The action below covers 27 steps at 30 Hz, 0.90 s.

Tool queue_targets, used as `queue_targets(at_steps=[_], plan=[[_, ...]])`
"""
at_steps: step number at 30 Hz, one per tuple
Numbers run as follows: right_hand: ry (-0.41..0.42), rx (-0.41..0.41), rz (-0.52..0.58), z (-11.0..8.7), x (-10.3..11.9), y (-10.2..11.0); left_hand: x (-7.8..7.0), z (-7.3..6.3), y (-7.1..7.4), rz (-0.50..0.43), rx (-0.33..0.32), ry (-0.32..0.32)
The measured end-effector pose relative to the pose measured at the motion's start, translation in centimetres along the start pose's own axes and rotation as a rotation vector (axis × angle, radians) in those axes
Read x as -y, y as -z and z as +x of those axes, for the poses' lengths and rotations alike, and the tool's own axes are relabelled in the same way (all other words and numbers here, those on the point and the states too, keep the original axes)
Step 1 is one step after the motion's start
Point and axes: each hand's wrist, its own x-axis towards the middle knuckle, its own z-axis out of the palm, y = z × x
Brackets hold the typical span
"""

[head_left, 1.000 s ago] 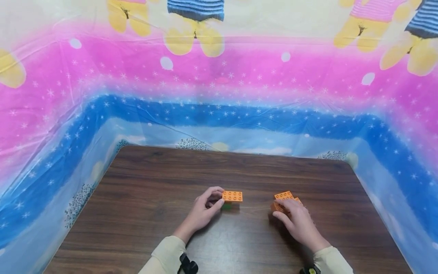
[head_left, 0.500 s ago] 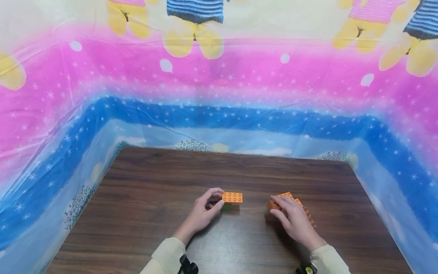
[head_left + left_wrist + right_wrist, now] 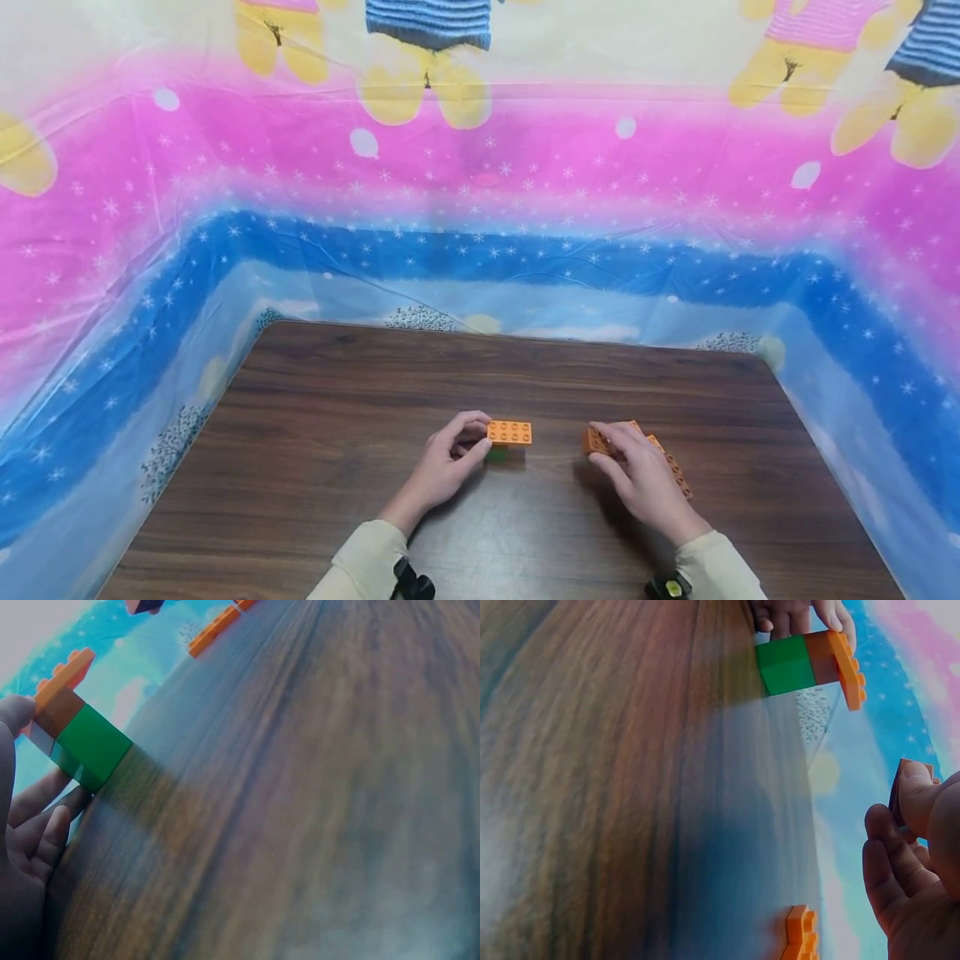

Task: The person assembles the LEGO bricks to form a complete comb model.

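My left hand (image 3: 433, 468) pinches the left end of a small stack of toy building bricks. At its base is a green brick (image 3: 96, 746) on the table, with a brownish-orange brick (image 3: 60, 712) above it and a flat orange studded plate (image 3: 510, 432) on top, jutting to the right. Off to the right, my right hand (image 3: 651, 479) grips an orange-brown brick (image 3: 595, 440) between thumb and fingers, held above the tabletop. Orange studded pieces (image 3: 673, 471) lie on the table beyond and beside that hand, which partly covers them.
The dark wood-grain table (image 3: 360, 375) has rounded far corners. A patterned pink and blue cloth (image 3: 480, 242) hangs around its back and sides. Both wrists carry black strapped devices.
My right hand has shifted slightly left with the brick, uncovering more of the orange pieces behind it. The left hand and its stack have stayed put.
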Motion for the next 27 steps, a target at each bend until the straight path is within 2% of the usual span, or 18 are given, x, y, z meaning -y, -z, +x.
queue_targets(at_steps=[5,16,27], plan=[[-0.024,0.02,0.005,0.6,0.7,0.0,0.0,0.0,0.0,0.0,-0.001,-0.004],[-0.019,-0.011,0.022,1.7,1.7,-0.5,0.0,0.0,0.0,-0.007,-0.001,-0.003],[0.048,-0.013,0.097,2.7,2.3,-1.2,0.0,-0.1,0.0,-0.009,0.003,-0.007]])
